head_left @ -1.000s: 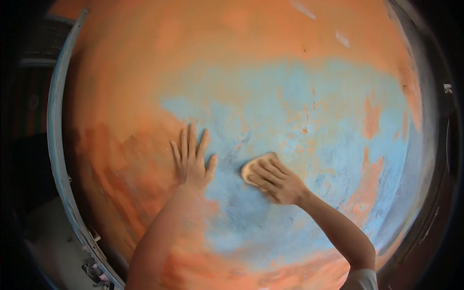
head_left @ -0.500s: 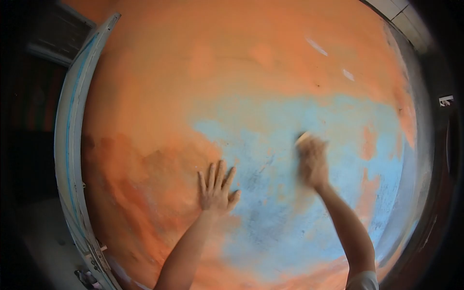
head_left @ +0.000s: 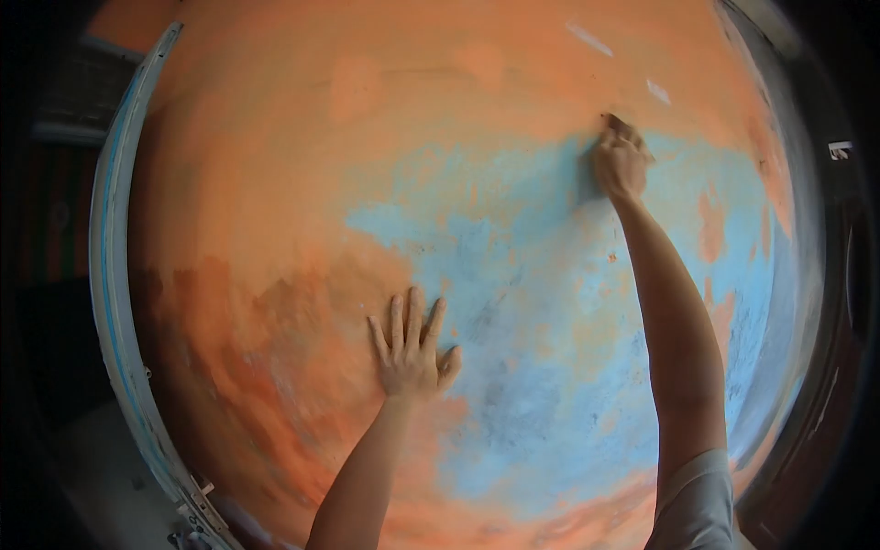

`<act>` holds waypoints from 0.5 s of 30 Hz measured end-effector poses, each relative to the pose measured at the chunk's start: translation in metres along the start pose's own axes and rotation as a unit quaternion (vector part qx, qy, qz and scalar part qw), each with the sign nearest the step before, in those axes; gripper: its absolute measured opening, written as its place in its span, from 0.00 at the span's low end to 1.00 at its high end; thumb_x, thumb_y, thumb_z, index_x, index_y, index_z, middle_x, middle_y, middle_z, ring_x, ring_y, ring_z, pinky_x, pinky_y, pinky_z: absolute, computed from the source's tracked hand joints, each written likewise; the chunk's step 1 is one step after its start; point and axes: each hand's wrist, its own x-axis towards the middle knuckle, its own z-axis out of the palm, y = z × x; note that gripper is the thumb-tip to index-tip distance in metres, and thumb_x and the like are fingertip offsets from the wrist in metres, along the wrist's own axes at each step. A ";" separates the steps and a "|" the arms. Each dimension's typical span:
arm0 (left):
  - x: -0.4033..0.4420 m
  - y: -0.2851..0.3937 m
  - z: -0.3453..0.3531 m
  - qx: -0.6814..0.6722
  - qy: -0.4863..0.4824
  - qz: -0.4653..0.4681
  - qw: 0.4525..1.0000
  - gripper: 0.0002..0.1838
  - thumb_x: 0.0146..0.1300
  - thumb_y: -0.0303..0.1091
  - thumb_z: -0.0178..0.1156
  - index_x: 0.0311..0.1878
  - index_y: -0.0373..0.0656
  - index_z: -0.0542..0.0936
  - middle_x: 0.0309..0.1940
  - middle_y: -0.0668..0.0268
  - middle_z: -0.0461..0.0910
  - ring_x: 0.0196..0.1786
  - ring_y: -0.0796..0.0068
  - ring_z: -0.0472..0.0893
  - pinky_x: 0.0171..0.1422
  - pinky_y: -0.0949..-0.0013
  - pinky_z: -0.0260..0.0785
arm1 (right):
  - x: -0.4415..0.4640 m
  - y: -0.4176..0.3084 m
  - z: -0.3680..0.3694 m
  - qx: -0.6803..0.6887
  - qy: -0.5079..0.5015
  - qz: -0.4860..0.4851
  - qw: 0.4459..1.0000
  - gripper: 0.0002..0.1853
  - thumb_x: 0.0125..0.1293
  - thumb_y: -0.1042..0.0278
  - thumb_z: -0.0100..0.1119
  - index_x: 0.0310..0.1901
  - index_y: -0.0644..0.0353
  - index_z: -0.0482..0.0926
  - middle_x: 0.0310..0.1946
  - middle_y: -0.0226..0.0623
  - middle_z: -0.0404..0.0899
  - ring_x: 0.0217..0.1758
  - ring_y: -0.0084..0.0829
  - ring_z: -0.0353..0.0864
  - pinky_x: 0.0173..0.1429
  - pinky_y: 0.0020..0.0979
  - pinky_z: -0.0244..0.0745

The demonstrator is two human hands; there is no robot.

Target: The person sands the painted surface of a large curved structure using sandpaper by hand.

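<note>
My left hand (head_left: 412, 353) lies flat against the wall (head_left: 275, 183), fingers spread, just where orange paint meets an exposed blue patch (head_left: 513, 367). Higher up and to the right, my right hand (head_left: 623, 165) is closed around a small flat brown piece that looks like sandpaper (head_left: 615, 122). It presses this on the wall along the upper border of the blue area, with the arm stretched upward. Most of the piece is hidden by the fingers. Around the blue, the orange coat is patchy and worn, with darker orange at the lower left.
An edge-on door or frame (head_left: 115, 247), pale with a blue stripe, stands along the left side. Two whitish marks (head_left: 589, 39) show high on the wall. A grey border (head_left: 796, 211) runs down the right side, with dark surroundings beyond.
My right hand has moved up the wall with the sandpaper, from the middle of the blue patch to its top edge. My left hand stays planted. The view has shifted slightly.
</note>
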 end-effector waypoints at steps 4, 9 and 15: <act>0.000 0.003 -0.001 -0.008 0.000 -0.015 1.000 0.35 0.68 0.61 0.42 0.76 0.61 0.60 0.77 0.59 0.53 0.77 0.50 0.55 0.77 0.31 0.36 | -0.016 -0.041 0.066 -0.182 0.034 -0.125 0.975 0.26 0.74 0.55 0.35 0.65 0.60 0.70 0.66 0.48 0.67 0.72 0.45 0.60 0.77 0.50 0.47; -0.002 0.002 0.001 -0.010 0.010 0.013 1.000 0.35 0.67 0.60 0.44 0.75 0.56 0.63 0.76 0.56 0.55 0.77 0.47 0.55 0.76 0.30 0.36 | -0.031 -0.043 0.042 0.006 -0.073 -0.359 0.930 0.25 0.73 0.55 0.40 0.62 0.62 0.75 0.69 0.45 0.67 0.76 0.43 0.58 0.80 0.44 0.43; -0.006 0.002 -0.003 -0.026 -0.005 -0.024 0.999 0.35 0.65 0.58 0.46 0.75 0.59 0.63 0.76 0.59 0.56 0.77 0.50 0.55 0.76 0.30 0.35 | -0.022 -0.034 0.034 -0.093 0.070 -0.008 0.993 0.23 0.70 0.60 0.41 0.58 0.68 0.76 0.58 0.50 0.74 0.67 0.56 0.63 0.72 0.59 0.50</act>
